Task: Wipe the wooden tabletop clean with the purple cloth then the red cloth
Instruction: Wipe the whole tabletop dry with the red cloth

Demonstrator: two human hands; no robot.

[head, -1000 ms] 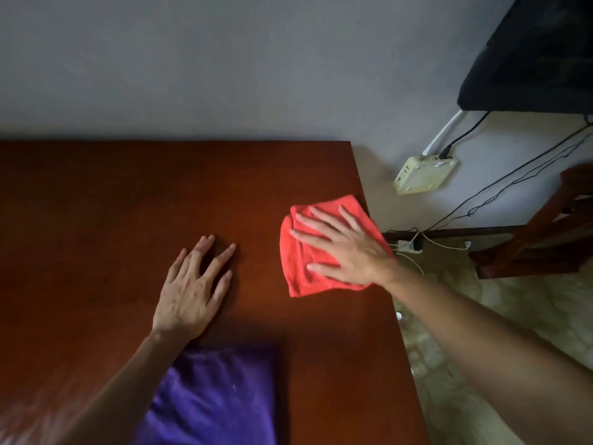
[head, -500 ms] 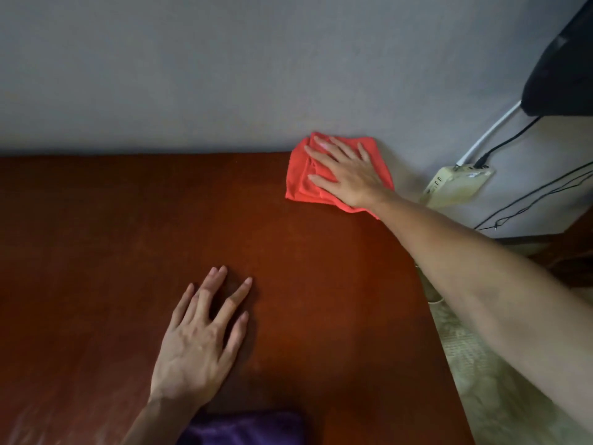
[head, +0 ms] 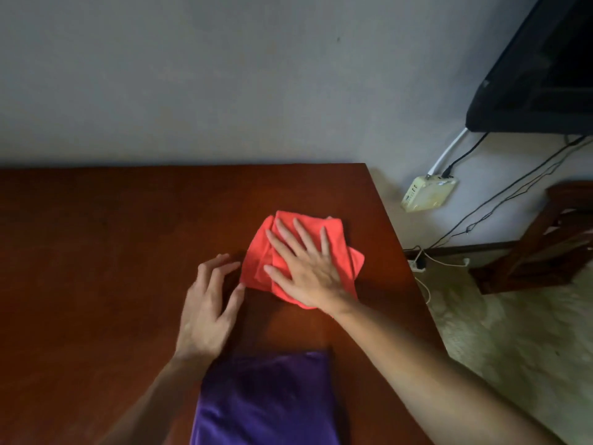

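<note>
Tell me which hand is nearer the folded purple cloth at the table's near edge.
Left. The left hand hovers just beyond the folded purple cloth; the right hand presses flat on the red cloth, farther away.

Right hand (head: 308, 268) lies flat, fingers spread; left hand (head: 208, 306) hovers, fingers loosely bent.

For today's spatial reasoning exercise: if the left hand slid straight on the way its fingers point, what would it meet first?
Probably the red cloth: the left hand points up and right, fingertips right at its near-left edge.
</note>
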